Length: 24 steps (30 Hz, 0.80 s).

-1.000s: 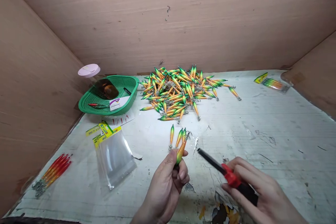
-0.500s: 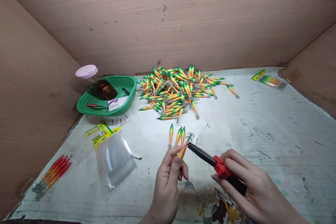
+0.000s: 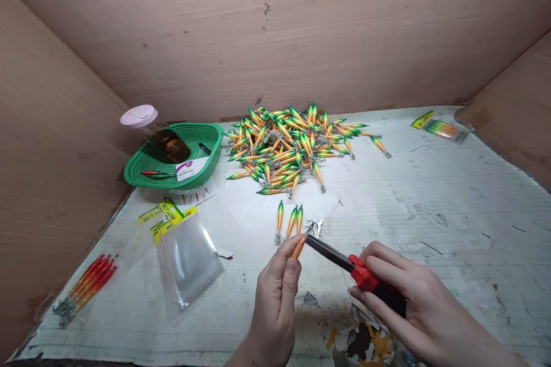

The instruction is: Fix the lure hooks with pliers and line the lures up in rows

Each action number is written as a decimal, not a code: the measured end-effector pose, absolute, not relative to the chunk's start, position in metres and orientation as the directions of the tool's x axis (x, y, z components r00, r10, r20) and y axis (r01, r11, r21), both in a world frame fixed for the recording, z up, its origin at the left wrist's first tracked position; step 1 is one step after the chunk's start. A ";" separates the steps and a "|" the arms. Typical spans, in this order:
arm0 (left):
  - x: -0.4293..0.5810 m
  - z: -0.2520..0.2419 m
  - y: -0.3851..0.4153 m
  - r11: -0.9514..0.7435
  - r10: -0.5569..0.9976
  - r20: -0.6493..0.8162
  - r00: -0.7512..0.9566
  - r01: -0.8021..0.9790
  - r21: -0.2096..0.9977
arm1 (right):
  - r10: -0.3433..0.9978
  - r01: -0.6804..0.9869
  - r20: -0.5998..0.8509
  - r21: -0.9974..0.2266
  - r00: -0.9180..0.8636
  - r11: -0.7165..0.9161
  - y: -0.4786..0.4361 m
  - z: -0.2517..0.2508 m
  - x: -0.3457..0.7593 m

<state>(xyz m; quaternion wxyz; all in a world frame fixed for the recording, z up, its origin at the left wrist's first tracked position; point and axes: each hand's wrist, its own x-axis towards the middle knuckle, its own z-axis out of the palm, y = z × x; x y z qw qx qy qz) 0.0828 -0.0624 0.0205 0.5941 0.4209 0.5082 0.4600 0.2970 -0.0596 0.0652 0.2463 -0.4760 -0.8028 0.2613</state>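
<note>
My left hand (image 3: 278, 292) pinches an orange fishing lure (image 3: 298, 248) between thumb and fingers, its metal hook end pointing up and away. My right hand (image 3: 400, 292) grips the red-and-black handles of long-nosed pliers (image 3: 331, 255). The tips of the pliers touch the lure at the base of its hooks. Just beyond my left hand, three green-and-orange lures (image 3: 291, 222) lie side by side on the table. A large heap of the same lures (image 3: 284, 152) is spread out behind them.
At the left stands a green basket (image 3: 172, 184) holding a lidded cup (image 3: 140, 116). Clear packets (image 3: 189, 258) with yellow headers lie before it, red lures (image 3: 88, 284) at far left. A filled packet (image 3: 441, 127) is at back right. Cardboard walls (image 3: 275, 40) surround the table.
My left hand has turned slightly, its fingers closing further round the lure. The plier tips stay at the hook base. The whole view has shifted a little.
</note>
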 end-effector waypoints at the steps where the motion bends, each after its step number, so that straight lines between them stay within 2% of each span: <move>1: 0.082 0.020 -0.062 0.210 0.977 -0.204 0.069 -0.104 0.972 | 0.890 0.636 0.136 -0.653 -0.436 0.412 -0.059 0.066 0.298; 5: 0.078 0.023 -0.062 0.231 0.972 -0.226 0.063 -0.099 0.968 | 0.877 0.632 0.132 -0.644 -0.463 0.431 -0.056 0.067 0.300; 10: 0.076 0.026 -0.065 0.366 0.930 -0.346 0.124 -0.224 0.903 | 0.852 0.598 0.189 -0.638 -0.488 0.484 -0.055 0.066 0.298; 16: 0.082 0.024 -0.067 0.352 0.935 -0.346 0.074 -0.308 0.884 | 0.831 0.572 0.237 -0.630 -0.503 0.525 -0.055 0.068 0.296; 24: 0.080 0.033 -0.062 0.436 0.900 -0.359 0.248 -0.535 0.723 | 0.822 0.542 0.229 -0.655 -0.521 0.526 -0.053 0.068 0.301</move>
